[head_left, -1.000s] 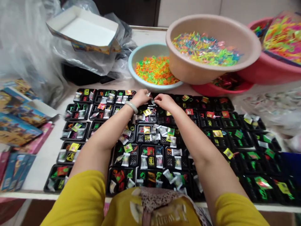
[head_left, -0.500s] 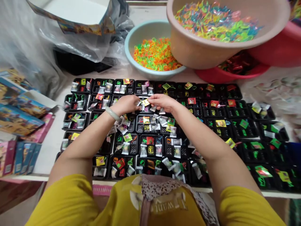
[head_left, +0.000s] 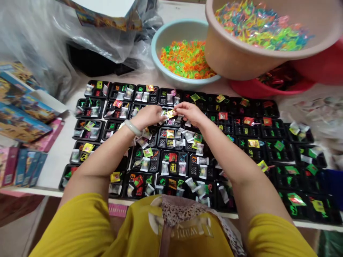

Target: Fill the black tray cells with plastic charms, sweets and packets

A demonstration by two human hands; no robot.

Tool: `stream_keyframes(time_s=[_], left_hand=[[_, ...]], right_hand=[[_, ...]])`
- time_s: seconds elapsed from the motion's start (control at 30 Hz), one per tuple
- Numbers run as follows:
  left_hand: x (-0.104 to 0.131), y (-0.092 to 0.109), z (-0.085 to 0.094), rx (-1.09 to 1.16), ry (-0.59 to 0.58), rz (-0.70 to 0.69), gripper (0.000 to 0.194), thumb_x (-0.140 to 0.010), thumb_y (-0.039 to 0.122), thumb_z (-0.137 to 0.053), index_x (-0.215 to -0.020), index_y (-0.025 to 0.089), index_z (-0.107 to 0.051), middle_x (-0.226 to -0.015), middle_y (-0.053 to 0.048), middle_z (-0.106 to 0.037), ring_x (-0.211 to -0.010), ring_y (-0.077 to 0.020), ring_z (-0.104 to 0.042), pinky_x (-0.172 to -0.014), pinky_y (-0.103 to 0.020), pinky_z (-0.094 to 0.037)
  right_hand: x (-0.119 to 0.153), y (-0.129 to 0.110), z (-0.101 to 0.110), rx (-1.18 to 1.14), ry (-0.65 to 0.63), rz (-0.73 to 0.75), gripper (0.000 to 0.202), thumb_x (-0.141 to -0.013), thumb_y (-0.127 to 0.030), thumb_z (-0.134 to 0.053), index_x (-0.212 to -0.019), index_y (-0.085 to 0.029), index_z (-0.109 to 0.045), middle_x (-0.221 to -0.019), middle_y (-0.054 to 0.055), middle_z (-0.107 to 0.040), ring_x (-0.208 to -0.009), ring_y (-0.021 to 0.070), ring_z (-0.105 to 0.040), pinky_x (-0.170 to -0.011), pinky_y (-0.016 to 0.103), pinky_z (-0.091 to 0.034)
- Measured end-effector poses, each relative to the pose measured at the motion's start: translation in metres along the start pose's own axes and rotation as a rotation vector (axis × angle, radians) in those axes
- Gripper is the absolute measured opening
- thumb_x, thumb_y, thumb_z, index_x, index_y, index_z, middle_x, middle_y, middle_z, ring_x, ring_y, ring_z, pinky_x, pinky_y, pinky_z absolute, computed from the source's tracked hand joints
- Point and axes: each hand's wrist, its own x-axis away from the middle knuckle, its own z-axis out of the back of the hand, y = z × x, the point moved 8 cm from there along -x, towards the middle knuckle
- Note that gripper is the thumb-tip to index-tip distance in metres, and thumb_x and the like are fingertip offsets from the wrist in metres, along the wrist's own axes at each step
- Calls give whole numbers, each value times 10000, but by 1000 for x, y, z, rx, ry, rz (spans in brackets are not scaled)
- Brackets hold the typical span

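Note:
Over a black compartment tray (head_left: pixel 171 122) in the second row from the back, both of my hands meet. My left hand (head_left: pixel 150 116) has its fingers closed around a small white-wrapped packet (head_left: pixel 163 113), mostly covered by the fingertips. Across from it, my right hand (head_left: pixel 190 113) is bent with its fingertips drawn together at the edge of a small yellow packet (head_left: pixel 170 114); what they grip is too small to make out. Just below my right hand lies a white-wrapped packet (head_left: pixel 187 123). A pale bangle (head_left: pixel 133 127) circles my left wrist.
Rows of black trays with coloured toys and packets cover the table. Behind them stand a light blue basin (head_left: pixel 155 53) of orange and green pieces, a beige basin (head_left: pixel 235 64) and a red basin (head_left: pixel 246 90). Printed boxes (head_left: pixel 21 121) are stacked left, beside plastic sheeting (head_left: pixel 53 46).
The view has shifted slightly, so the trays and basins sit farther right. Both hands stay over the same tray, and the right fingertips have moved a little upward.

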Motion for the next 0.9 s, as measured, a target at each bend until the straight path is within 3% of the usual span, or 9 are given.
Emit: stream_keyframes(time_s=[0.1,0.2,0.3,0.4,0.53,0.73,0.8,0.9], left_hand=[[8,-22,12,453,16,88,327,-768,449,-599,-896,150,-637,-798,-52,-670,-609,-128,-565,-561,-232,-416],[18,-45,20,790,65,173,289,-754,422,-608,-875,159,-600,-757,-24,-639,-468,-65,-471,-448,-191,-346],[28,-60,22,905,144,233,265,-716,389,-648,-827,160,-577,-709,-11,-617,-438,-53,-448,-404,-170,-294],[37,-59,16,918,147,258,274,-705,385,-660,-836,155,-590,-695,-13,-617,-455,-60,-464,-411,-168,-296],[41,-33,3,791,38,172,293,-699,355,-675,-897,141,-646,-677,-9,-612,-500,-76,-477,-486,-200,-363],[23,54,-27,216,-106,-187,315,-738,368,-659,-945,132,-688,-888,-68,-691,-831,-190,-612,-751,-287,-449],[16,73,-42,25,-110,-198,323,-765,401,-626,-937,135,-690,-916,-100,-695,-883,-232,-627,-763,-303,-445],[10,84,-56,-95,-111,-188,255,-773,340,-586,-893,141,-693,-902,-123,-695,-886,-260,-639,-731,-309,-436]], right_hand=[[-1,-9,17,30,68,135,75,-783,-207,-617,-853,-190,-598,-913,24,-677,-727,114,-623,-461,161,-311],[2,-12,28,364,143,247,81,-757,-204,-660,-830,-177,-637,-839,20,-664,-717,137,-588,-609,240,-427],[4,-12,19,740,135,333,68,-753,-183,-670,-816,-170,-689,-876,44,-664,-806,181,-587,-755,308,-448],[7,-11,9,928,113,343,138,-807,-165,-601,-877,-176,-720,-947,66,-661,-877,204,-595,-803,318,-434],[33,-21,13,996,171,361,200,-849,-192,-559,-978,-182,-711,-997,78,-655,-882,210,-594,-789,312,-425],[94,-3,21,1074,113,267,143,-843,-231,-594,-943,-196,-689,-915,49,-668,-808,192,-593,-704,283,-406],[105,8,18,1118,101,233,161,-855,-252,-591,-977,-197,-681,-957,58,-667,-808,192,-600,-695,284,-407],[110,20,17,1152,119,199,203,-860,-267,-599,-1039,-196,-663,-1044,75,-659,-876,212,-620,-724,292,-425]])
